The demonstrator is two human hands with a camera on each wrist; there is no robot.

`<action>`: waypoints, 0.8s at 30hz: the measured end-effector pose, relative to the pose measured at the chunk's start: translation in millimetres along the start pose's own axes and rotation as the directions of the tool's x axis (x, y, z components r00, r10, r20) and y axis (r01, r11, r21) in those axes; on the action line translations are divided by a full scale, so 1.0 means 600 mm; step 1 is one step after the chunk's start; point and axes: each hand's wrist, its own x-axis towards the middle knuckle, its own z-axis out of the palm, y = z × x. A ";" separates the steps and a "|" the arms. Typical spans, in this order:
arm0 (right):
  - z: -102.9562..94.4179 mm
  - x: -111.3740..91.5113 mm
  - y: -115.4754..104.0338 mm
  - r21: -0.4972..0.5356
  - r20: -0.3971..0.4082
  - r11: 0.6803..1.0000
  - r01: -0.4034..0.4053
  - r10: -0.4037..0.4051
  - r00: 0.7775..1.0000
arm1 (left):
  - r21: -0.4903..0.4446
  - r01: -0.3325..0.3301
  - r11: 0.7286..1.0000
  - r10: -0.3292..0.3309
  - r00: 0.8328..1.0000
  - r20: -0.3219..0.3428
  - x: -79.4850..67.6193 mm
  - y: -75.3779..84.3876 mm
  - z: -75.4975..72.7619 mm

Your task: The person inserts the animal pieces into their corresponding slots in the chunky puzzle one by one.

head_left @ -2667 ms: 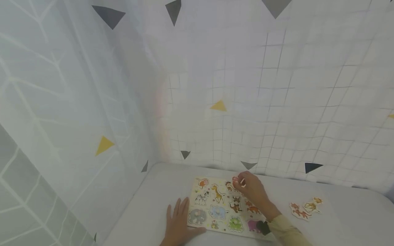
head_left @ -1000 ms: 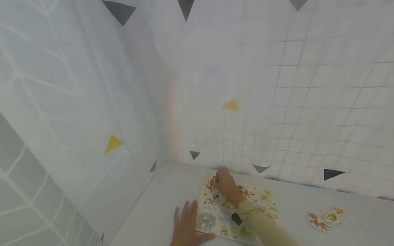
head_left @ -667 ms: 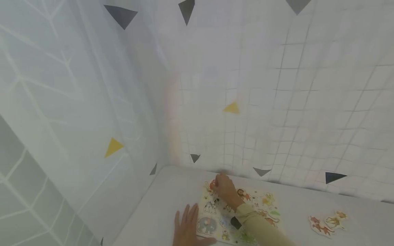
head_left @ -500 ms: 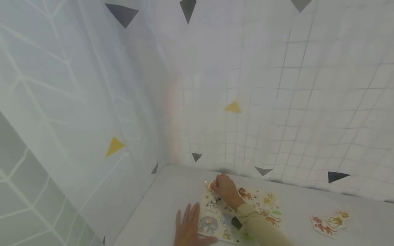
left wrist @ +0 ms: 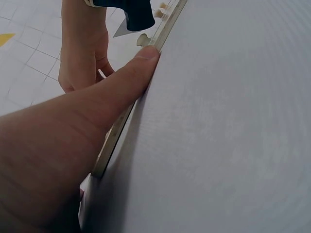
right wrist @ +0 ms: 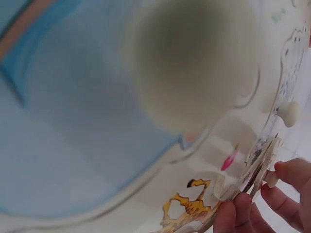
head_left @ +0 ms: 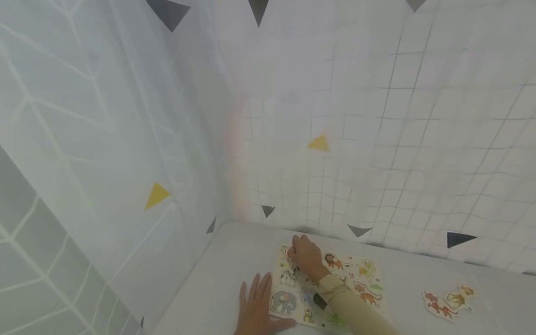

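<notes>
My left hand (head_left: 256,309) lies with fingers spread along the left side of a wooden animal puzzle board (head_left: 353,274), its thumb (left wrist: 129,75) against the front edge in the left wrist view. At the upper-left corner, my right hand (head_left: 307,256) pinches a thin puzzle piece (right wrist: 261,170) by its small peg (right wrist: 272,178). Fingers mostly cover that piece in the head view; seen from the right wrist, it stands nearly edge-on close over the board. Around it are a zebra (head_left: 288,277), a lion (head_left: 335,263) and a giraffe picture (right wrist: 189,206).
Two loose animal pieces, one reddish-orange (head_left: 438,305) and one yellowish (head_left: 459,297), lie on the white surface right of the board. Pegs stick up from the board, one large and blurred peg (right wrist: 189,63) near the right wrist camera. A patterned cloth wall (head_left: 356,186) rises behind.
My right hand has carried the piece from the board's upper middle left to its upper-left corner, where it stays with small finger shifts. My left hand keeps its place; the head view has shifted slightly.
</notes>
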 end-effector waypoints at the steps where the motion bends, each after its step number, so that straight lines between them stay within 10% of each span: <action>1: -0.002 0.000 -0.002 -0.006 0.003 1.000 0.001 -0.001 1.000 | -0.005 0.000 1.000 0.000 1.000 -0.002 0.000 0.000 0.000; 24: 0.000 0.004 -0.008 -0.157 0.100 0.986 -0.059 0.075 0.992 | 0.014 -0.017 1.000 0.017 1.000 -0.020 0.000 -0.001 0.001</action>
